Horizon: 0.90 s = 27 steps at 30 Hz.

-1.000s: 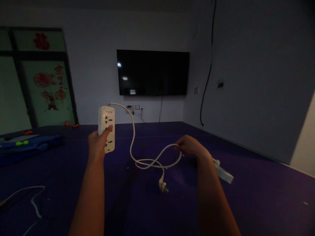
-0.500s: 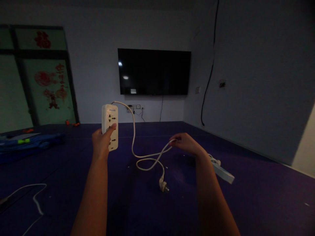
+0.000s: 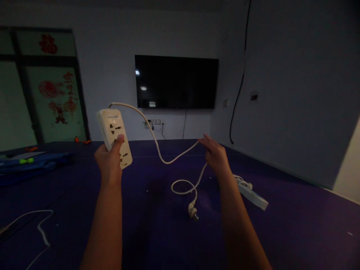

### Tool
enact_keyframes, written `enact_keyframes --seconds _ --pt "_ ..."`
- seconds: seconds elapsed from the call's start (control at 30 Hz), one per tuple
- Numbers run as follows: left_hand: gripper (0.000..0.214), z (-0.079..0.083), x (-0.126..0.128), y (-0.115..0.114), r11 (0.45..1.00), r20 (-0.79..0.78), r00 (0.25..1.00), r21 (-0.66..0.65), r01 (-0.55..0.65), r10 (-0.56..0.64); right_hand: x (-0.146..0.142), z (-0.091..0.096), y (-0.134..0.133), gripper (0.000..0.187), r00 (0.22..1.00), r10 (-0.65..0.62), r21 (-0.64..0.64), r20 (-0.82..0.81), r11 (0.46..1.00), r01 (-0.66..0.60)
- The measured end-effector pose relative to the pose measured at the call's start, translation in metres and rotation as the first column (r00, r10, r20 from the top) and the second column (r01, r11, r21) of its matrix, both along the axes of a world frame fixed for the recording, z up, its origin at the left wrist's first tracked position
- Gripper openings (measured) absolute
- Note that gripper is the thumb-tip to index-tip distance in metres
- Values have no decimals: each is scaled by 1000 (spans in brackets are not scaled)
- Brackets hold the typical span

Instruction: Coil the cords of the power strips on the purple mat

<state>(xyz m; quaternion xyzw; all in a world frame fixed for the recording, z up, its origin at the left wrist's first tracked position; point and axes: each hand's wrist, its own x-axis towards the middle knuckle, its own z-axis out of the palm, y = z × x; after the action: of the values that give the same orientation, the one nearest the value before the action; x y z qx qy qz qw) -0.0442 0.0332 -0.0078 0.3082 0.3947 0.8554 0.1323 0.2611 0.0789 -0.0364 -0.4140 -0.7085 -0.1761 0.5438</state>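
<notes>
My left hand point(image 3: 110, 159) grips a white power strip point(image 3: 116, 129) by its lower part, thumb across the socket face, holding it raised and tilted left. From its top end the white cord point(image 3: 160, 153) runs in a sagging curve to my right hand point(image 3: 214, 153). That hand is closed on the cord, which is pinched at the fingertips. Below it the cord hangs down to a loop, and its plug point(image 3: 193, 212) lies at the end, low over the purple surface point(image 3: 157, 232).
A second power strip point(image 3: 253, 197) with coiled cord lies right of my right forearm. At left are a blue cloth bundle point(image 3: 47, 161) and another white cable point(image 3: 42, 230). A television point(image 3: 177, 82) hangs on the far wall; a black cable point(image 3: 239, 90) runs down the right wall.
My left hand has moved left and up, tilting the power strip. My right hand has risen, drawing the cord up and wider; the loop and plug have shifted right.
</notes>
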Motion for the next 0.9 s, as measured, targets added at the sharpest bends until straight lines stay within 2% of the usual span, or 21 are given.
enact_keyframes --seconds 0.1,0.2,0.27,0.33,0.43,0.53,0.57,0.63,0.77,0.83,0.9 --pt "44 5 -1 -9 999 59 997 8 39 -39 14 10 -16 46 997 -12 239 -79 970 31" --pt "41 8 -4 -15 998 79 995 30 51 -53 25 19 -32 38 991 -28 411 -133 908 81" --pt "39 8 -6 -17 999 70 996 24 44 -46 26 23 -40 36 993 -19 459 -115 886 71" --pt "38 9 -7 -18 999 67 996 5 53 -54 21 24 -40 35 997 12 443 -80 896 24" --pt "37 10 -7 -20 997 90 993 3 74 -74 4 20 -28 36 996 90 290 -14 953 -82" --pt "37 11 -7 -21 998 102 992 14 67 -68 -18 7 -5 40 986 158 1 53 987 -159" --pt "38 11 -7 -21 998 102 993 24 63 -65 -25 1 3 41 983 170 -128 69 979 -160" --pt "40 12 -7 -22 997 105 993 52 51 -57 -36 -14 19 46 980 173 -395 97 911 -121" --pt "40 12 -8 -24 998 87 995 46 42 -46 -48 -53 39 48 979 167 -538 119 839 -78" --pt "40 11 -10 -24 998 48 997 -3 59 -59 -47 -70 43 49 979 162 -585 122 809 -61" --pt "42 8 -12 -22 991 -10 995 -94 95 -96 -44 -80 45 44 981 153 -610 118 791 -50"
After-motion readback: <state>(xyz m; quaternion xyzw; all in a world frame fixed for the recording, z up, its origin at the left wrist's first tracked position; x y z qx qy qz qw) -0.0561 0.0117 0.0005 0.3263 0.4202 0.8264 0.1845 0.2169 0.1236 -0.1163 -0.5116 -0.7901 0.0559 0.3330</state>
